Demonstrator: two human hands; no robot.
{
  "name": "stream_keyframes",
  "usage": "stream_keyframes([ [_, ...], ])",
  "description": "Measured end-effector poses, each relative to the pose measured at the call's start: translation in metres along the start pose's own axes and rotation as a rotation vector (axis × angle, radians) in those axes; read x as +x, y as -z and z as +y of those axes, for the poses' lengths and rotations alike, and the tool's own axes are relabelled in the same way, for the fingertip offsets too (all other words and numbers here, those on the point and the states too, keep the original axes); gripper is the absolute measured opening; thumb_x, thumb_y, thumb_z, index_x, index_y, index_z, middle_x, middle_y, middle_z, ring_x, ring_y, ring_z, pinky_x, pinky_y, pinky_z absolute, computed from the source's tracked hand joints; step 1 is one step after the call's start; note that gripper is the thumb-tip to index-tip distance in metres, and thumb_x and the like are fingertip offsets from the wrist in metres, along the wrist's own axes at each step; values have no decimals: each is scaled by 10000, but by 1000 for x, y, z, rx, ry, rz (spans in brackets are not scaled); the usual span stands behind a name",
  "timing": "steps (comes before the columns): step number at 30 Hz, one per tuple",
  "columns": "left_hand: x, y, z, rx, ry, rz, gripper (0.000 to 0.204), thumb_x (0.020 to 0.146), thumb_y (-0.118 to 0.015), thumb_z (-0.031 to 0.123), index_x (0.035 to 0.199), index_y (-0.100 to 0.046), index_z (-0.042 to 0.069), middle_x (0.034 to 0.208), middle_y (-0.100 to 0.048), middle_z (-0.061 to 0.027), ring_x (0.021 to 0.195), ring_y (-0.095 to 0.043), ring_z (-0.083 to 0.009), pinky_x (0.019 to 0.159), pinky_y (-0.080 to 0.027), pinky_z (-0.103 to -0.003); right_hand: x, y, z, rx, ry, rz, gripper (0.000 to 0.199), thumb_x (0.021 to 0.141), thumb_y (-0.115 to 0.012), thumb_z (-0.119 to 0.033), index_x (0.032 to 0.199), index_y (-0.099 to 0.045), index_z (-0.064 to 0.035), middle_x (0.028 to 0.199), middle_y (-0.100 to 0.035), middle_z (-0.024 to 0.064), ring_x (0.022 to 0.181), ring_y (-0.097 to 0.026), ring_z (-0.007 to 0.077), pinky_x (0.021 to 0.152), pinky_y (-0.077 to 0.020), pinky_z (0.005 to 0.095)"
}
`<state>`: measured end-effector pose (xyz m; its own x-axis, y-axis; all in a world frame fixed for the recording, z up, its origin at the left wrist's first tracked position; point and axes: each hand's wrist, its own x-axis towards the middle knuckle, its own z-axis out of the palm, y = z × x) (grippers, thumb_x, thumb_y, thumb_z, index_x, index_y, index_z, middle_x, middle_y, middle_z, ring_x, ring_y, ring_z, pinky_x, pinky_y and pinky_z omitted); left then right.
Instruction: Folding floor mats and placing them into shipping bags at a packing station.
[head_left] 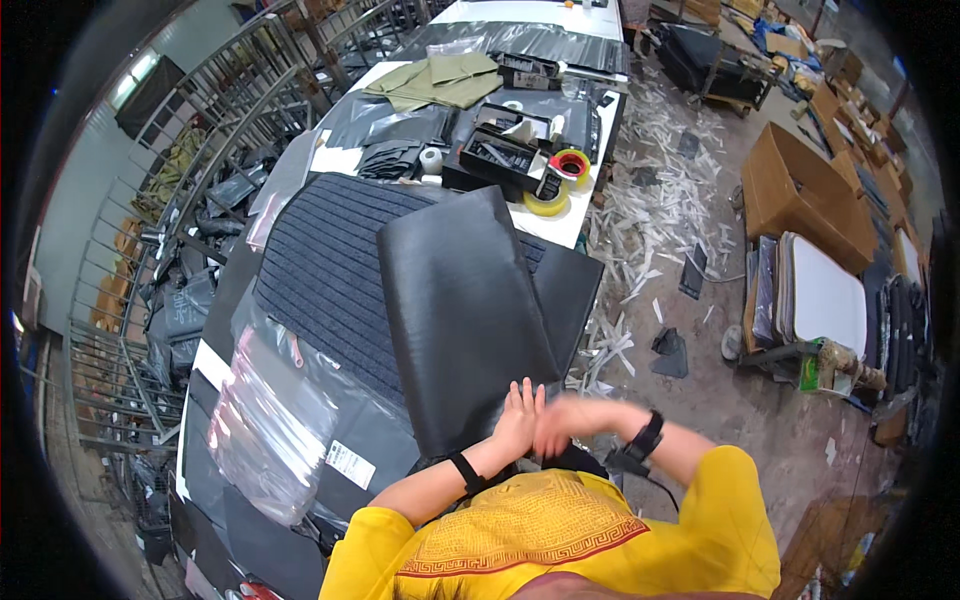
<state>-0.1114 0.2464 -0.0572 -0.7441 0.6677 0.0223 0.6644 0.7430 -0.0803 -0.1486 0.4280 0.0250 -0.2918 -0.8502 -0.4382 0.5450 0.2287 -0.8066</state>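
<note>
Head view: hands [535,420] atop black mat [460,310].

1. The black sheet [465,320] at centre looks smooth, matt, rubbery or leather-like.
2. At 9 o'clock of it, the dark mat [325,275] is ribbed, rough textile.
3. At 8 o'clock, clear bags [265,425] are glossy, crinkled plastic.
4. At 3 o'clock, the box [800,190] is matt brown cardboard.
</note>
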Motion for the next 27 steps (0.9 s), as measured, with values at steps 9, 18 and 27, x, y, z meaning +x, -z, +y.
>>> stream_keyframes([
  [9, -12, 64, -16, -169, -208, -184, 554, 850, -564, 220, 1338, -474, -27, 1375, -467, -237, 1296, -394, -452, 1097, -286, -532, 130, 148, -23, 176, -23, 953, 701, 804, -712, -501, 1128, -606, 112, 1092, -658, 185, 986, -630, 277, 871, -469, 379],
  [18, -39, 4, -249, -1658, 1075, 16, 816, 730, -803, 275, 1347, -383, -53, 1251, -543, -186, 1154, -525, -261, 961, -434, -374, 128, 159, -54, 337, -76, 789, 503, 781, -777, -267, 1081, -610, 102, 953, -678, 182, 770, -665, 275, 721, -529, 400],
  [27, -22, 68, -136, -1088, 1120, 306, 576, 690, -783, 238, 1083, -518, -91, 998, -665, -242, 930, -667, -336, 829, -517, -401, 108, 148, -46, -58, 126, 1073, 715, 645, -859, -152, 1205, -508, 119, 1105, -630, 224, 985, -632, 318, 845, -504, 397],
])
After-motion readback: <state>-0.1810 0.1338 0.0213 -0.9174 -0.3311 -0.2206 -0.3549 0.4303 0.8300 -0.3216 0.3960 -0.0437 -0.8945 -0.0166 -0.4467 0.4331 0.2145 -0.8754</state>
